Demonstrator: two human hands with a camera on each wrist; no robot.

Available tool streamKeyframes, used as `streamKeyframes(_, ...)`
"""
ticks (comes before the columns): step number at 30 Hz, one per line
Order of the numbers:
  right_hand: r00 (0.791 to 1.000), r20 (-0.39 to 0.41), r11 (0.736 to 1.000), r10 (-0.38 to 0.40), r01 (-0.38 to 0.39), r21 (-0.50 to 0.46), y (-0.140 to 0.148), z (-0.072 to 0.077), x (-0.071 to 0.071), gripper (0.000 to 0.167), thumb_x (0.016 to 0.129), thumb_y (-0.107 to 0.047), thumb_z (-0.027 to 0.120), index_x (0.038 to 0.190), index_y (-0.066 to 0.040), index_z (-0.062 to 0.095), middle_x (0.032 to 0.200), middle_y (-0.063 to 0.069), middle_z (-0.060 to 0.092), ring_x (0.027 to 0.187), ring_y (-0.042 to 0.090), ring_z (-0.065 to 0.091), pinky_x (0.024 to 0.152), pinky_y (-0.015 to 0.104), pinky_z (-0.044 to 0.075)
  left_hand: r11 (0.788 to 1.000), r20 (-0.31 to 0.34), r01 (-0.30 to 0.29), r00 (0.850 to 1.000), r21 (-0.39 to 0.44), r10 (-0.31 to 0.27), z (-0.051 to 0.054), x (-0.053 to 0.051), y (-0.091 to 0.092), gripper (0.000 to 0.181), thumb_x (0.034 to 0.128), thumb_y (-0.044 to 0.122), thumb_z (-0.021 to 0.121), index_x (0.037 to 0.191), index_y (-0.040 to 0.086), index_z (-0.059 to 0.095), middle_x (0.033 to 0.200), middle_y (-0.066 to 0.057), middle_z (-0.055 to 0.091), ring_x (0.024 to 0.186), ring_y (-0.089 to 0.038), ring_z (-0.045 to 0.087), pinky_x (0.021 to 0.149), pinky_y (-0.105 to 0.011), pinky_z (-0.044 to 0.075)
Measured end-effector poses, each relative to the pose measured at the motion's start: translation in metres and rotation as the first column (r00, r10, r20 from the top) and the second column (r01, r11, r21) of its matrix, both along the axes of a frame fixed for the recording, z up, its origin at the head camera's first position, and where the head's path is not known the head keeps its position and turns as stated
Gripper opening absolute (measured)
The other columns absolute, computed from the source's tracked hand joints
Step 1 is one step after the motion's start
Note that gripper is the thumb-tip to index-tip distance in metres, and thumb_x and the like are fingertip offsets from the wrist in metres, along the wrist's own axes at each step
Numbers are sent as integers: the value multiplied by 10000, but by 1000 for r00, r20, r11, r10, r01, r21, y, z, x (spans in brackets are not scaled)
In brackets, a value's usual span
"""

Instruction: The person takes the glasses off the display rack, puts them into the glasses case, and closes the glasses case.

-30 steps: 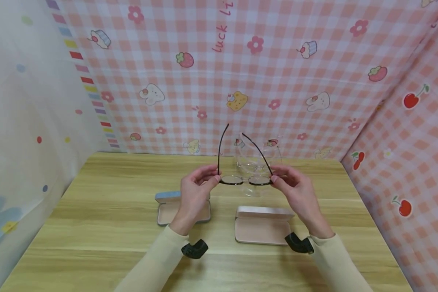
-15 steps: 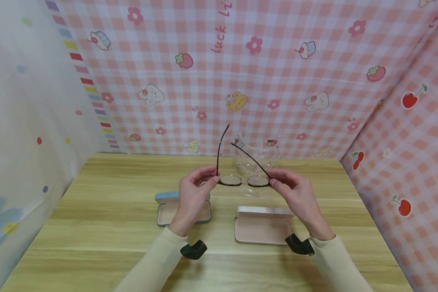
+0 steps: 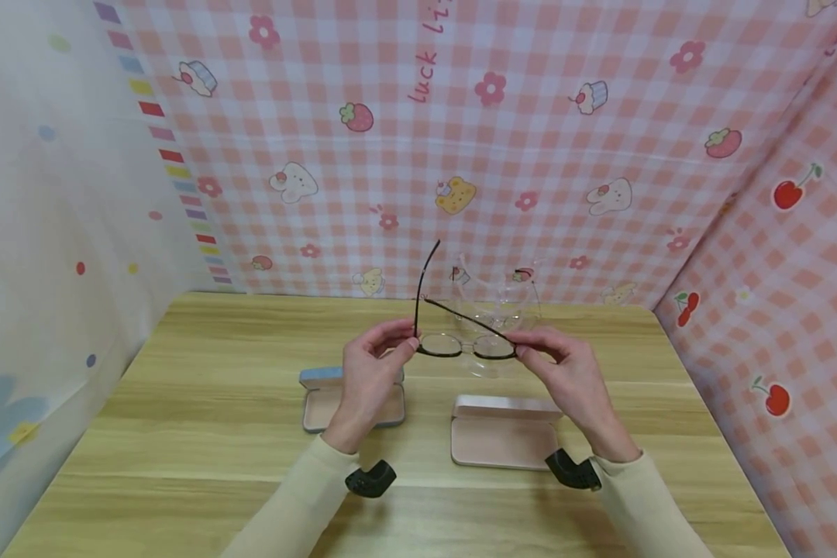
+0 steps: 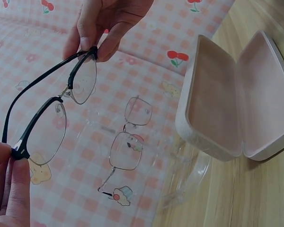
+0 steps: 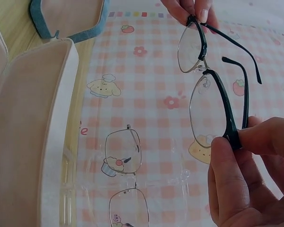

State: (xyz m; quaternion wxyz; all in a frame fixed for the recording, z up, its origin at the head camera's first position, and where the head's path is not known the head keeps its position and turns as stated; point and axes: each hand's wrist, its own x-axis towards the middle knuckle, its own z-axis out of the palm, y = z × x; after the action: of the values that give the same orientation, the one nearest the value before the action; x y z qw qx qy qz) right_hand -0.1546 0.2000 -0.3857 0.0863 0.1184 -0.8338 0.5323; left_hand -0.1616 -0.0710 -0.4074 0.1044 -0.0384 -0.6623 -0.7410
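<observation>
Black-rimmed glasses [image 3: 440,354] are held up above the table between both hands. The left hand [image 3: 371,380] pinches their left hinge corner; its temple stands out, pointing away. At the opposite corner the right hand [image 3: 577,380] pinches the frame, and that temple slants inward across behind the lenses. In the right wrist view the glasses [image 5: 227,111] show the near temple folded partly in, by the fingers of the right hand [image 5: 255,175]. The left wrist view has thumb and finger of the left hand [image 4: 12,189] on the black corner [image 4: 20,150].
A blue case [image 3: 321,378] lies open behind the left wrist, and a pale pink case [image 3: 504,443] lies open near the right wrist. Thin metal-framed glasses [image 4: 126,150] sit on a clear stand [image 3: 484,367] behind the hands. Patterned cloth [image 3: 530,139] hangs behind the table.
The temple at the right hand has swung inward and down toward the lenses. Both hands keep their pinch on the frame, with the right hand's fingers slightly lower.
</observation>
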Motion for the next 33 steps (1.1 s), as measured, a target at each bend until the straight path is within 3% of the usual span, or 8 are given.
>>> streamKeyframes(4, 1000, -5, 1000, -2, 2, 13, -1, 0, 0, 192, 990, -103, 701, 1152, -129, 801, 1154, 25, 744, 1047, 70, 650, 856, 176, 542, 1000, 0, -2, 1000, -14, 2, -1, 1, -1, 251, 907, -14, 739, 1157, 6, 746, 1071, -141, 751, 959, -172, 713, 826, -239, 591)
streamKeyframes(11, 1000, -27, 1000, 2, -2, 18, -2, -3, -1, 190, 971, -38, 691, 1095, -108, 817, 1113, 26, 755, 1065, 51, 635, 875, 152, 527, 999, -2, -4, 1000, -41, 3, -2, 3, -3, 239, 906, -3, 749, 1142, 33, 761, 1057, -120, 754, 962, -201, 710, 794, -244, 593)
streamKeyframes(21, 1000, 17, 999, 1, -2, 32, -3, -5, -2, 209, 956, 7, 664, 1067, -77, 820, 1149, 54, 746, 1135, 100, 624, 860, 171, 560, 998, 1, -24, 1000, -60, 24, -4, 5, -3, 239, 905, 1, 752, 1143, 18, 761, 1048, -107, 759, 957, -200, 711, 782, -242, 593)
streamKeyframes(33, 1000, 2, 998, 4, -4, 59, -6, -7, -1, 231, 923, 43, 654, 1034, -67, 825, 1146, 80, 741, 1129, 164, 636, 833, 183, 572, 998, -3, -21, 1000, -62, 21, -5, 7, -4, 240, 906, 2, 753, 1142, 42, 770, 1072, -152, 752, 957, -192, 707, 777, -232, 584)
